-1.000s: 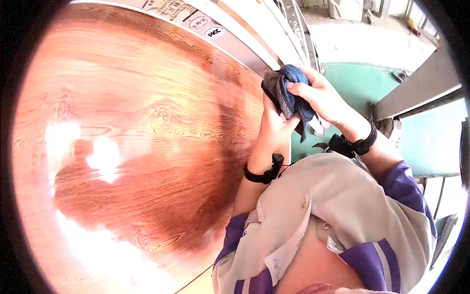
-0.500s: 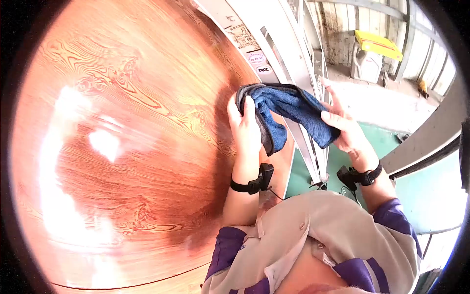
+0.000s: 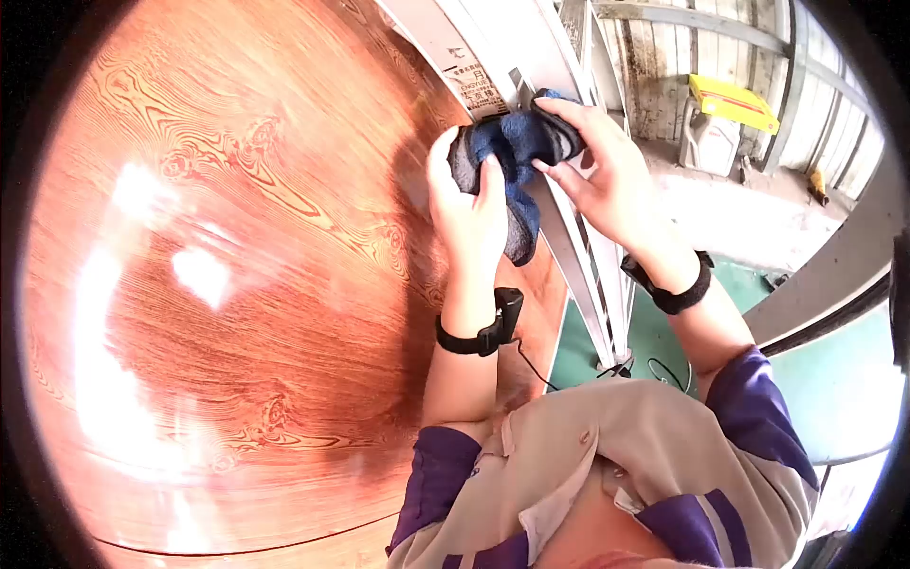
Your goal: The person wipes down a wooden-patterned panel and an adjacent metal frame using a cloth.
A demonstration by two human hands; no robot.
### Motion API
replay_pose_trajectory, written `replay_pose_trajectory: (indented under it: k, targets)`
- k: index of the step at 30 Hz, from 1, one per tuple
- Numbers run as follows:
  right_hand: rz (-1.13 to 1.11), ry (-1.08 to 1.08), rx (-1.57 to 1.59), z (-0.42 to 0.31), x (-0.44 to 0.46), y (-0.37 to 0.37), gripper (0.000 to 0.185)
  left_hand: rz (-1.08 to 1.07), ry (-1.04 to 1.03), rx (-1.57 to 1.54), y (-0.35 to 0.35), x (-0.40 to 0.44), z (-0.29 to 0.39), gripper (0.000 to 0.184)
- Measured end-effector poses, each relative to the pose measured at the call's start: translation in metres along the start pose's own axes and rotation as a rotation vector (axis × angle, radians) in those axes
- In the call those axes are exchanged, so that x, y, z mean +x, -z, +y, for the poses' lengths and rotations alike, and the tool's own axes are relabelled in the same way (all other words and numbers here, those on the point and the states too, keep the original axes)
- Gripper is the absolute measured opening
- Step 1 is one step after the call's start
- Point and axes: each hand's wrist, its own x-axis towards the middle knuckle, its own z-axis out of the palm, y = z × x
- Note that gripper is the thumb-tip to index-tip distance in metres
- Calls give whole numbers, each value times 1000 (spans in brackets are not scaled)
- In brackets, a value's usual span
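Between my two hands a blue cloth (image 3: 517, 142) with grey sides and dark edging is bunched up, one end hanging down below. My left hand (image 3: 464, 204) grips its left part, thumb on top. On the other side, my right hand (image 3: 607, 166) pinches the right part between thumb and fingers. The cloth is held in front of a white metal ladder (image 3: 578, 247) that bears printed labels. A glossy wood-grain surface (image 3: 284, 313) lies to the left of my left hand. Each wrist wears a black strap with a small device.
A yellow box (image 3: 733, 102) rests on a white jug (image 3: 711, 142) by the corrugated wall at the upper right. Below is a green floor (image 3: 578, 346) with a thin black cable near the ladder's foot. A curved grey edge (image 3: 825, 275) runs along the right.
My right hand has moved left and up, closer to my left hand. The cloth, stretched between the hands before, is now gathered together. My left hand has risen slightly.
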Motion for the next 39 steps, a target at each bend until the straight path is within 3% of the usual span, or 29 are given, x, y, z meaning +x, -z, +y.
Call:
replay_pose_trajectory:
  k: [3, 7, 9, 13, 15, 17, 20, 21, 23, 24, 26, 28, 32, 33, 35, 37, 38, 39]
  targets:
    - [38, 36, -183, 24, -17, -30, 41, -1, -235, 314, -14, -18, -16, 41]
    - [-135, -170, -307, 45, -83, -41, 30, -245, -95, 428, -22, -82, -52, 40]
    - [-282, -289, -370, 62, -118, -45, 28, -270, -134, 421, -28, -112, -75, 35]
    - [-575, -462, -331, 84, -148, -35, 26, -593, 172, 312, -19, -136, -94, 28]
    - [-399, -402, -99, 78, -142, -21, 34, -527, 327, 79, -10, -143, -119, 31]
    - [-282, -744, 235, 59, -124, 1, 36, -419, 364, 7, 11, -125, -100, 36]
    - [-83, -803, 497, 51, -113, 31, 31, -284, 455, -119, 35, -114, -107, 35]
    - [-7, -792, 576, 53, -111, 34, 30, -218, 66, 182, 36, -114, -103, 34]
    - [150, -790, 592, 61, -114, 30, 33, -263, -84, 191, 31, -113, -95, 32]
    - [230, -914, 649, 62, -113, 29, 33, -404, 322, -56, 31, -109, -75, 32]
    - [262, -1058, 752, 75, -115, 28, 29, -309, 474, -325, 24, -109, -66, 32]
    - [123, -1000, 716, 59, -110, 29, 26, -142, 650, -525, 21, -101, -68, 28]
    - [-64, -648, 564, 46, -110, 18, 38, 17, 597, -505, 20, -83, -64, 28]
    - [-75, -529, 525, 47, -108, 12, 41, 69, 532, -493, 17, -78, -61, 31]
    - [-53, -548, 543, 44, -100, 8, 44, 66, 361, -520, 12, -67, -49, 34]
    - [32, -454, 567, 40, -86, -4, 46, 73, 196, -276, 5, -57, -42, 38]
    - [65, -274, 486, 35, -75, -11, 50, 76, 68, -76, -2, -53, -37, 40]
    - [-93, -342, 379, 16, -63, -2, 55, 80, -62, 124, -9, -51, -33, 41]
